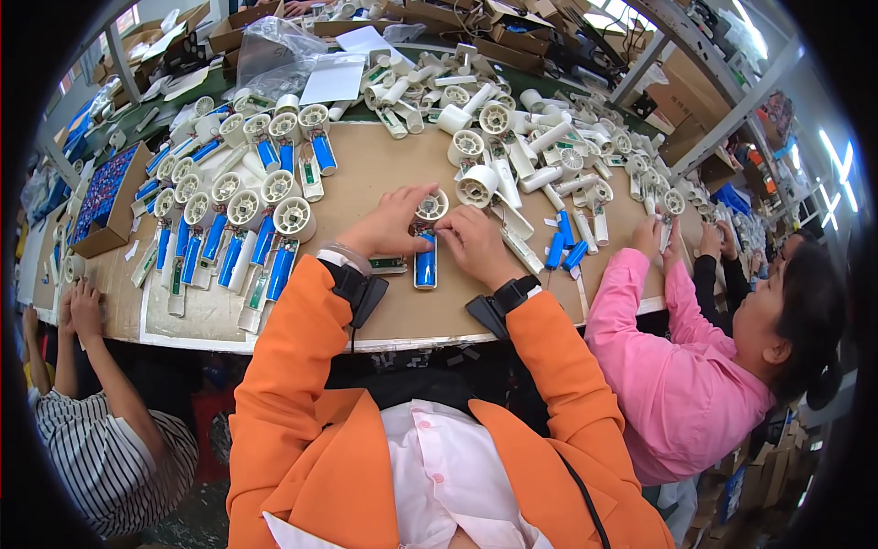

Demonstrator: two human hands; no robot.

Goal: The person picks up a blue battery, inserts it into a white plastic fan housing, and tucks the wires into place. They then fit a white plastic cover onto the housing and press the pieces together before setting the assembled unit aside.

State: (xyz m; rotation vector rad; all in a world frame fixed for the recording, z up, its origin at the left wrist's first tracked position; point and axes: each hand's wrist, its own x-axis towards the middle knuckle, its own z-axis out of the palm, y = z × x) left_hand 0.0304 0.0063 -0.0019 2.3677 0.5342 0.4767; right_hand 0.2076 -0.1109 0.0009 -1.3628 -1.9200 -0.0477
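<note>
Both hands on one fan (427,240): left hand (391,226) pinches its round head, right hand (474,243) grips the blue cell; finished rows (229,224) lie left.

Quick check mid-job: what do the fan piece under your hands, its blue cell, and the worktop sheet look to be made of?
The fan piece looks like moulded plastic: off-white, smooth, ring-shaped head. Its blue cell seems to be a battery in a glossy film sleeve, judging by the bright streak along it. The worktop sheet looks like matte brown cardboard or fibreboard; which one is unclear. Left hand and right hand both touch the piece.
</note>
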